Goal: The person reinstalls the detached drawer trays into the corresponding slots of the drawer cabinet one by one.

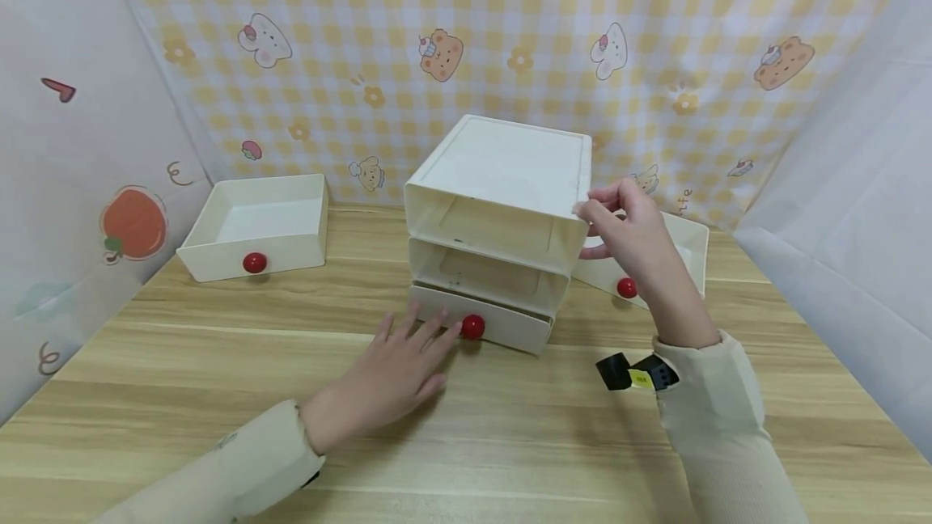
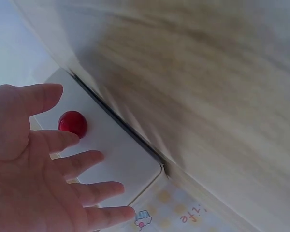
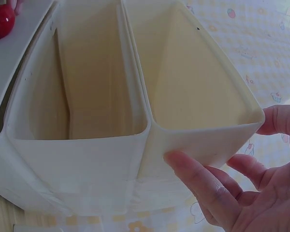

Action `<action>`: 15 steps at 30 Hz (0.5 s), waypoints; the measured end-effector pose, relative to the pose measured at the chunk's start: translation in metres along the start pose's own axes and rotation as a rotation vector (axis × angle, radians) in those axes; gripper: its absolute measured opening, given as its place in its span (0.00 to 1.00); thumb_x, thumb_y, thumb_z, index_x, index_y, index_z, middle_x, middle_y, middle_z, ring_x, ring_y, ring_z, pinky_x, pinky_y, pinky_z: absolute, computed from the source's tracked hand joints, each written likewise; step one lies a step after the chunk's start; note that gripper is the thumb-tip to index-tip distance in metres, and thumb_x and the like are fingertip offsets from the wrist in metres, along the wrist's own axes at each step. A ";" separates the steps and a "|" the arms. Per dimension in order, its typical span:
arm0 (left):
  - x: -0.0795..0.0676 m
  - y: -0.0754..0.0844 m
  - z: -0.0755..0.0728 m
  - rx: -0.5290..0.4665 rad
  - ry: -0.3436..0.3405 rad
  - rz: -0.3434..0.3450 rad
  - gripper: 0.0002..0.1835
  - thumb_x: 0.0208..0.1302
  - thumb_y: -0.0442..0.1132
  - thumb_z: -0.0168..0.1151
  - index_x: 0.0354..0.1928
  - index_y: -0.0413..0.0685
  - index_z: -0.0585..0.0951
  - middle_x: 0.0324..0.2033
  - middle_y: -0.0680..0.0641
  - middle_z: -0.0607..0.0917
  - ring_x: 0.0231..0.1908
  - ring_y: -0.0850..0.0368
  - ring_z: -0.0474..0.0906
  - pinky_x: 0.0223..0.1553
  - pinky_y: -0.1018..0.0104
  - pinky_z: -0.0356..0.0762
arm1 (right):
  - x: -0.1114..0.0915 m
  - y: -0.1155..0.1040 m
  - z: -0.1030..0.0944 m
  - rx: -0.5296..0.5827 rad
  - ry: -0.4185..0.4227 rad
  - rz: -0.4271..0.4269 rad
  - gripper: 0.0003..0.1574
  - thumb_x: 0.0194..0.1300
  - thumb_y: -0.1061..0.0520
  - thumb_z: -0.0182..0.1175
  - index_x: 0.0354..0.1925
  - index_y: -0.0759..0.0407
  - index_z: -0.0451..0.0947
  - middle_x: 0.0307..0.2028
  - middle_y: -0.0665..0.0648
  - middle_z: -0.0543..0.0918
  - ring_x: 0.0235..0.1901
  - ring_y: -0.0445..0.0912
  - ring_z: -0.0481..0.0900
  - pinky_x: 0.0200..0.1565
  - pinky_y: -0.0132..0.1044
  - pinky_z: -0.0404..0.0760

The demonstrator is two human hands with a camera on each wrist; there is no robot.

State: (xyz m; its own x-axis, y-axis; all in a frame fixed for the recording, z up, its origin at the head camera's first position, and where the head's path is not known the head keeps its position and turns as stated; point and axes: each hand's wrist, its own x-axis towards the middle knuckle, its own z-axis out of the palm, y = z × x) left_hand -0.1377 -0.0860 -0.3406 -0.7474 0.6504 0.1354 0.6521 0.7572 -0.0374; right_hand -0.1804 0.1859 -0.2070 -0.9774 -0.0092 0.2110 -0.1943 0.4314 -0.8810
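Observation:
A white three-tier drawer cabinet (image 1: 510,164) stands in the middle of the table. Its upper two compartments are open at the front, showing their inner walls. The bottom tier holds a drawer (image 1: 513,331) with a round red knob (image 1: 473,327). My left hand (image 1: 393,370) is spread palm down before this drawer, forefinger tip right at the knob. In the left wrist view its fingers (image 2: 89,192) are extended across the drawer front. My right hand (image 1: 629,225) grips the cabinet's upper right front corner, thumb on the top edge, fingers against the side wall (image 3: 193,145).
One white drawer (image 1: 211,262) with a red knob sits at the back left. Another white drawer (image 1: 695,242) lies behind my right hand, partly hidden by it. A checked cloth (image 1: 510,23) hangs along the table's back edge, with white cloth at both sides.

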 end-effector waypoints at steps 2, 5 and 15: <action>0.003 -0.001 0.001 0.000 -0.005 -0.006 0.31 0.67 0.52 0.50 0.69 0.48 0.61 0.67 0.41 0.62 0.65 0.30 0.56 0.61 0.33 0.57 | 0.000 0.000 0.000 -0.002 0.000 -0.002 0.17 0.66 0.51 0.50 0.45 0.62 0.63 0.41 0.56 0.66 0.41 0.54 0.74 0.33 0.37 0.85; 0.006 -0.001 0.001 -0.001 -0.017 -0.011 0.31 0.67 0.52 0.50 0.69 0.48 0.61 0.68 0.41 0.62 0.65 0.31 0.55 0.61 0.34 0.58 | 0.000 0.000 0.000 -0.005 0.001 -0.005 0.17 0.66 0.51 0.50 0.45 0.62 0.63 0.41 0.56 0.66 0.40 0.54 0.74 0.33 0.37 0.85; 0.008 -0.002 -0.002 0.001 -0.035 -0.016 0.31 0.68 0.53 0.49 0.69 0.49 0.61 0.67 0.42 0.63 0.66 0.32 0.55 0.62 0.34 0.56 | -0.001 0.000 0.000 0.007 -0.005 -0.003 0.16 0.66 0.52 0.50 0.46 0.62 0.63 0.41 0.55 0.66 0.39 0.51 0.73 0.33 0.36 0.84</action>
State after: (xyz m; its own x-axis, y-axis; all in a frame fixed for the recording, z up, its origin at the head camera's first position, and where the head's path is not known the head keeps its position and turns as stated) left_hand -0.1445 -0.0822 -0.3379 -0.7617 0.6399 0.1014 0.6400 0.7675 -0.0362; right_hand -0.1795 0.1863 -0.2068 -0.9773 -0.0152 0.2113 -0.1977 0.4248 -0.8834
